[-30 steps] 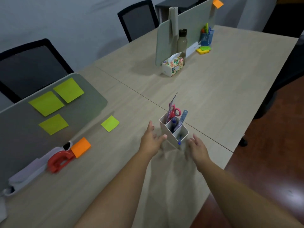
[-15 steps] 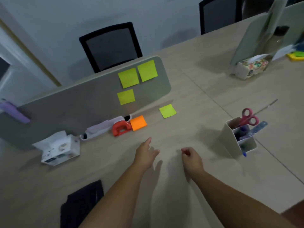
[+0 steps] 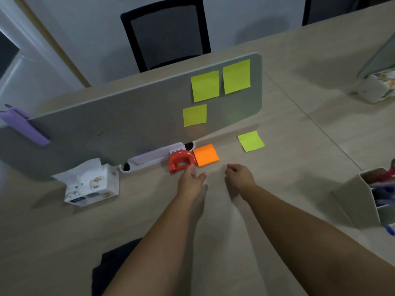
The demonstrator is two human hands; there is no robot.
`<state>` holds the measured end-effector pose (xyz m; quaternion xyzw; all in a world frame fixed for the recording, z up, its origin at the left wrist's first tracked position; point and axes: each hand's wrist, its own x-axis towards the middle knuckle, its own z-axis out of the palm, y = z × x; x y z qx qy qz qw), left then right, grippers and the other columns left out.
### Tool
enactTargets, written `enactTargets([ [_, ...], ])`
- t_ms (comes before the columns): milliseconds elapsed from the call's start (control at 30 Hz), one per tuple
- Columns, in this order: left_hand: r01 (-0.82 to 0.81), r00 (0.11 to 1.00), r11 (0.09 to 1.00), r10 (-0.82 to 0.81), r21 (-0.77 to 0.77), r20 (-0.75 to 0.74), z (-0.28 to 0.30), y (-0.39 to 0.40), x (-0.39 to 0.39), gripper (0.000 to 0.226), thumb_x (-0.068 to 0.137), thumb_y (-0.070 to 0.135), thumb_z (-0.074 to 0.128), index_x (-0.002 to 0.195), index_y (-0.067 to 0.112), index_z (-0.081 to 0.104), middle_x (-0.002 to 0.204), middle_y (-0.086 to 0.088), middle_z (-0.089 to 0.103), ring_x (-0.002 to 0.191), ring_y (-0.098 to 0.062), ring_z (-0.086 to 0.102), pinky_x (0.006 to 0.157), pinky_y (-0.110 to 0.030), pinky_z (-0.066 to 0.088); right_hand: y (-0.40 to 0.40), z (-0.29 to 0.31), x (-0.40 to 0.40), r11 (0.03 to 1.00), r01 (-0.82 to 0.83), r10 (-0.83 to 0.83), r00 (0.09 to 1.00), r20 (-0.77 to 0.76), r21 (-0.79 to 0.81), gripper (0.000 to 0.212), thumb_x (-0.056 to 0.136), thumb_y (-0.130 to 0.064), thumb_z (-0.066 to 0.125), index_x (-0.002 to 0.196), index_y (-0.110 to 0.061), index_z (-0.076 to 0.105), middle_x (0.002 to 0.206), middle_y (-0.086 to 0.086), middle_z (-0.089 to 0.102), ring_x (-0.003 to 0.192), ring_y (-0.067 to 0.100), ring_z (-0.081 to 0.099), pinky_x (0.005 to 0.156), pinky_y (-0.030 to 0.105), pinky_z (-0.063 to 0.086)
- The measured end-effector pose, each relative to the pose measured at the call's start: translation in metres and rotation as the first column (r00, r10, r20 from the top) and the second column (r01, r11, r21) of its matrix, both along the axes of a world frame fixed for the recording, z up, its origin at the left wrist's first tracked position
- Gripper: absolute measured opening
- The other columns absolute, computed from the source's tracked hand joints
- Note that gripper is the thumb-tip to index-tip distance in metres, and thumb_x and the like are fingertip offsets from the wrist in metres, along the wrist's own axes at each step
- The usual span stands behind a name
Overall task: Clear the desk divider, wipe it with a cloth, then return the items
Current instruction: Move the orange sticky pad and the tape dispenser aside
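Note:
The grey desk divider (image 3: 132, 116) stands across the desk with three yellow-green sticky notes (image 3: 205, 86) stuck to its right part. At its foot lie a red tape dispenser (image 3: 180, 160), an orange sticky pad (image 3: 205, 155) and a white tray (image 3: 154, 157). A loose yellow-green note (image 3: 250, 141) lies on the desk to the right. My left hand (image 3: 191, 182) is open, its fingertips right at the tape dispenser. My right hand (image 3: 239, 175) hovers empty just below the orange pad, fingers loosely curled. A dark cloth (image 3: 111, 265) lies near me.
A white tissue box (image 3: 92, 185) sits left of the tray. A purple object (image 3: 23, 127) hangs on the divider's left end. A white pen holder (image 3: 372, 195) stands at the right edge. A floral tissue box (image 3: 378, 86) is far right. A black chair (image 3: 164, 33) stands behind.
My view turned left from the pen holder to the divider. Both hands left the pen holder and moved forward toward the tape dispenser and orange pad.

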<state>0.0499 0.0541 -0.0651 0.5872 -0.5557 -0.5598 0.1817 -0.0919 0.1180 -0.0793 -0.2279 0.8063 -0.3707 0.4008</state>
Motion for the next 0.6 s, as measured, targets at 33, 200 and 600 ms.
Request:
enactTargets([
  [33,-0.02,1.0,1.0,0.021,0.023,-0.023,0.001,-0.002,-0.003,0.058,0.089,0.013,0.063,0.144,0.017,0.042,0.141,0.001,0.048,0.129,-0.016,0.048,0.091,-0.022,0.041,-0.007,0.0,-0.001,1.0,0.006,-0.006,1.0,-0.003,-0.003,0.039,0.09,-0.022,0.056,0.127,-0.011,0.06,0.131,0.009,0.061,0.121,0.025,0.056,0.106,0.038,0.041],
  [200,-0.143,0.983,0.985,0.152,0.093,-0.101,-0.02,-0.012,-0.016,0.047,0.075,0.024,0.065,0.121,0.033,0.058,0.127,0.003,0.063,0.112,-0.017,0.061,0.099,-0.042,0.05,-0.041,-0.001,-0.001,0.999,0.039,-0.039,0.996,-0.082,-0.004,0.037,0.092,-0.026,0.056,0.12,-0.002,0.063,0.128,0.017,0.062,0.119,0.032,0.055,0.1,0.035,0.042],
  [600,-0.246,0.947,0.951,0.276,0.186,-0.161,-0.019,-0.011,-0.027,0.04,0.089,0.014,0.061,0.128,0.016,0.055,0.121,0.001,0.059,0.09,-0.005,0.056,0.067,-0.019,0.041,-0.052,-0.01,0.004,0.96,0.267,-0.267,0.964,0.014,-0.082,0.024,0.08,-0.028,0.068,0.1,-0.015,0.067,0.1,0.007,0.071,0.096,0.024,0.066,0.087,0.034,0.05],
])
